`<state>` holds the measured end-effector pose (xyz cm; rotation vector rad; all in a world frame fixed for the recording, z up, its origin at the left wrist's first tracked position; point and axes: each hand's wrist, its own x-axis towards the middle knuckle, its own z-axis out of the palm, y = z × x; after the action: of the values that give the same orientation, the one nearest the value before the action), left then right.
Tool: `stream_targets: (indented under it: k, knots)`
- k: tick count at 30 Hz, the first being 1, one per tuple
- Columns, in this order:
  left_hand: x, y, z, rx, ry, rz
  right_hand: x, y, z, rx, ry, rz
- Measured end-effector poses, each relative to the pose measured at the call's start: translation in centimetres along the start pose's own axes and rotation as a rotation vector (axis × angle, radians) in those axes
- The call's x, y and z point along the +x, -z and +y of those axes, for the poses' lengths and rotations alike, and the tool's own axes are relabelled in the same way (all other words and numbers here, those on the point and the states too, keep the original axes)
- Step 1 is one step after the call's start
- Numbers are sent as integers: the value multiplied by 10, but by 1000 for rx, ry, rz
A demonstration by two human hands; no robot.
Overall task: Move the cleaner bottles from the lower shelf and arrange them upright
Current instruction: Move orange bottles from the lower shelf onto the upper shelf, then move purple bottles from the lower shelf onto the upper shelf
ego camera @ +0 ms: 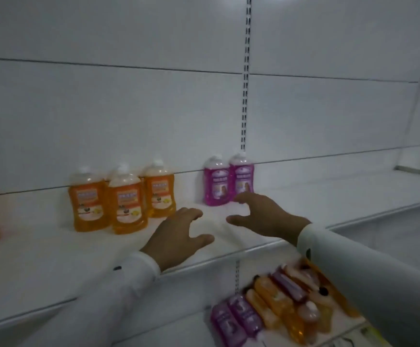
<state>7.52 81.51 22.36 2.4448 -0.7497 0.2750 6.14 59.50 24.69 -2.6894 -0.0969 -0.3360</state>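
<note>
Bottles (229, 180) upright just beyond hands; left hand (178, 234), right hand (261, 214) spread, empty.

Bottles (128, 204) clear glossy plastic, paper labels; shelf (53, 259) smooth white painted metal; sleeves (354, 261) white cloth

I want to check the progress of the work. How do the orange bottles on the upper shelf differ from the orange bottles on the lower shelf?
The orange plastic bottles on the upper white shelf stand upright; the orange plastic bottles on the lower shelf lie on their sides. The upper ones form their own group, apart from the pink bottles; the lower ones lie mixed with pink bottles in a pile. Both groups have pale caps and similar labels.
</note>
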Motion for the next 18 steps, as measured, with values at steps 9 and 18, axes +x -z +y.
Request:
stream_targets:
  k: [9, 18]
  knots:
    - [-8, -119, 107, -122, -264, -200, -145, 54, 118, -121, -365, 81]
    - [-12, -246, 217, -171, -262, -338, -258, 84, 241, -88, -534, 69]
